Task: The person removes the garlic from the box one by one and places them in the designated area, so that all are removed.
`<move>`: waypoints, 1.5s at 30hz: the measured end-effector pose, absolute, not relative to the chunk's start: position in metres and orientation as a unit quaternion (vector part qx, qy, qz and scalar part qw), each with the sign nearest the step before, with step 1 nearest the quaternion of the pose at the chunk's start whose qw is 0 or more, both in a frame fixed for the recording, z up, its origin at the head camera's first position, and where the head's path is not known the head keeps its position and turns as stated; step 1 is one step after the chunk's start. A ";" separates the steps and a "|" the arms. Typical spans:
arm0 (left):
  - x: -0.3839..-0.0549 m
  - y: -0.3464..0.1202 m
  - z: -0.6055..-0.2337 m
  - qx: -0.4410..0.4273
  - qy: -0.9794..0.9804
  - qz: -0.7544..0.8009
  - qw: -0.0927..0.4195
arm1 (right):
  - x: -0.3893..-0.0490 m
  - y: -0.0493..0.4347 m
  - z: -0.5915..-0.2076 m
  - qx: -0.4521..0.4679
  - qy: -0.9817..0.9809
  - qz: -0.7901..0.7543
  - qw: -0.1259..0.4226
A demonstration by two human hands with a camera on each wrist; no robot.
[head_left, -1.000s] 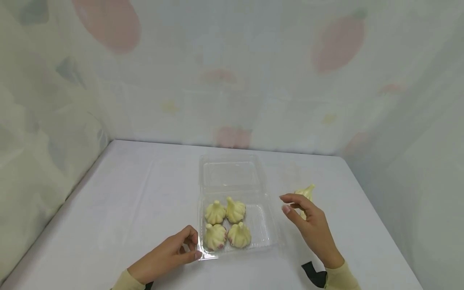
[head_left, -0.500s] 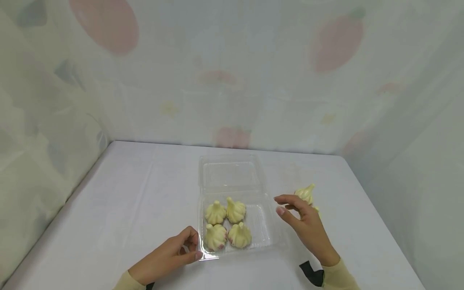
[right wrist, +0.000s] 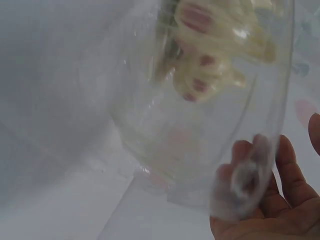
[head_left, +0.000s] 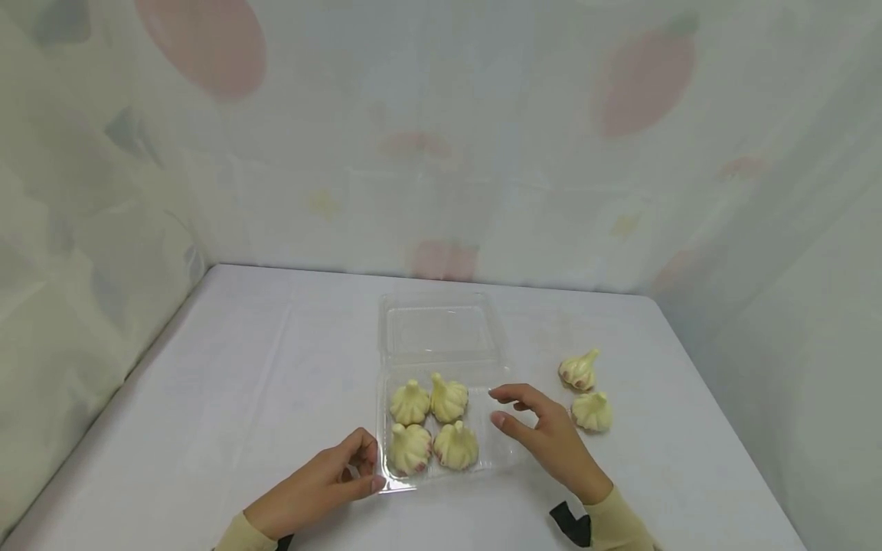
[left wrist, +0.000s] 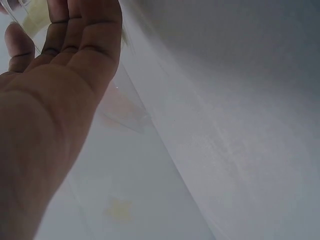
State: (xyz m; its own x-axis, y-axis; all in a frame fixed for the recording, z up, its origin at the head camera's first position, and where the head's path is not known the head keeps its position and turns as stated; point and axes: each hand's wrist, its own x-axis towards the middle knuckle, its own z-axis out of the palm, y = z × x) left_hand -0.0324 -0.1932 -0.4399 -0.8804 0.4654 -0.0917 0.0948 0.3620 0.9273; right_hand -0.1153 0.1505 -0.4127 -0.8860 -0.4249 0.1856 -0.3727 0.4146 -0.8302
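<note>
Right hand (head_left: pixel 551 440): thumb and fingers apart, nothing between, over right side of clear container (head_left: pixel 492 453). Left hand (head_left: pixel 334 476) touches its near-left corner; can't tell if pinching. Right-hand bump could skid it, jostling four garlic bulbs (head_left: pixel 456 448) inside.

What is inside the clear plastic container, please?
Four garlic bulbs sit in the left part of the container. The right hand covers some of its right side, so that spot is hidden.

No readable text or labels.
</note>
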 end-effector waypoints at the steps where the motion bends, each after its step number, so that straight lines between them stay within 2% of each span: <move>1: -0.033 -0.193 -0.440 0.171 0.807 0.538 0.174 | -0.115 0.148 -0.414 -0.242 0.841 -0.483 0.034; 9: -0.032 -0.193 -0.440 0.174 0.808 0.537 0.171 | -0.107 0.133 -0.424 -0.287 0.838 -0.457 0.084; 20: -0.033 -0.194 -0.441 0.170 0.811 0.532 0.173 | -0.108 0.124 -0.429 -0.333 0.857 -0.386 0.076; 45: -0.032 -0.193 -0.441 0.181 0.803 0.539 0.178 | -0.108 0.115 -0.435 -0.342 0.874 -0.336 0.082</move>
State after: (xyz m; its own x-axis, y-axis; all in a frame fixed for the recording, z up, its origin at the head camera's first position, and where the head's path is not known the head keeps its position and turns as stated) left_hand -0.0325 -0.1935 -0.4409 -0.8712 0.4823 -0.0912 0.0982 0.3535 0.9303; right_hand -0.1076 0.1154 -0.4351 -0.7525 -0.6528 0.0870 -0.5426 0.5396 -0.6438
